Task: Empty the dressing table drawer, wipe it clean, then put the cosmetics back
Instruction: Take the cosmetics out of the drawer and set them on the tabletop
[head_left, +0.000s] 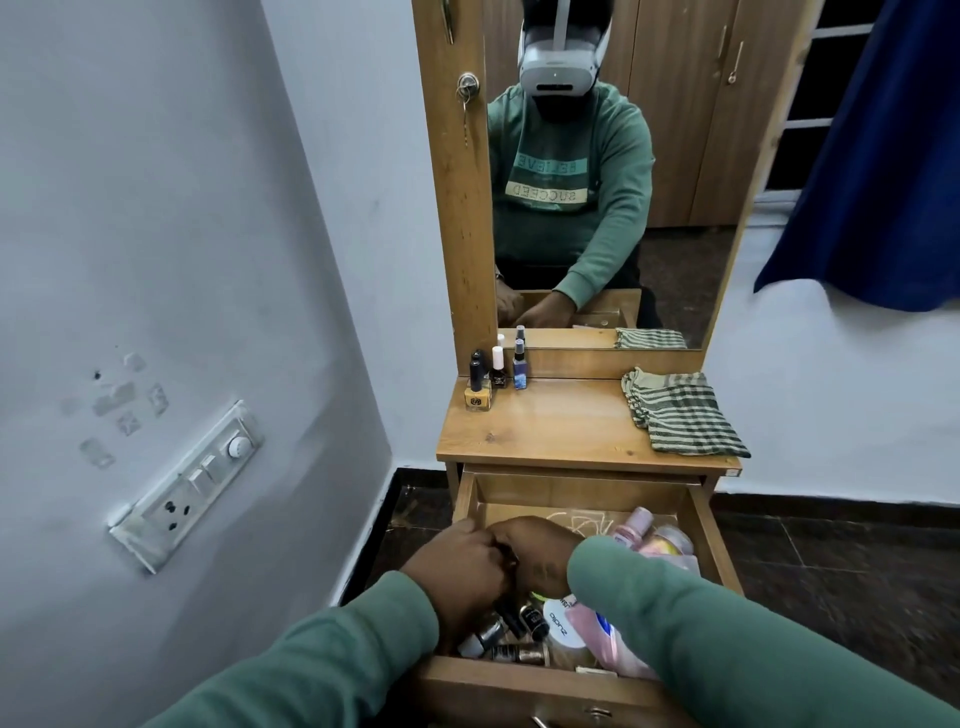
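Hands (498, 561) beside "zudio" jar (563, 623)

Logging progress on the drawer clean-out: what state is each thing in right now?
Drawer: pulled open, still holding cosmetics.
Small bottles: four standing upright at the tabletop's back left.
Striped cloth: folded, lying unused on the tabletop's right.
Left hand: in the drawer, fingers closed around a small item.
Right hand: in the drawer beside the left, grip hidden.
Cupboard lock: key in it.
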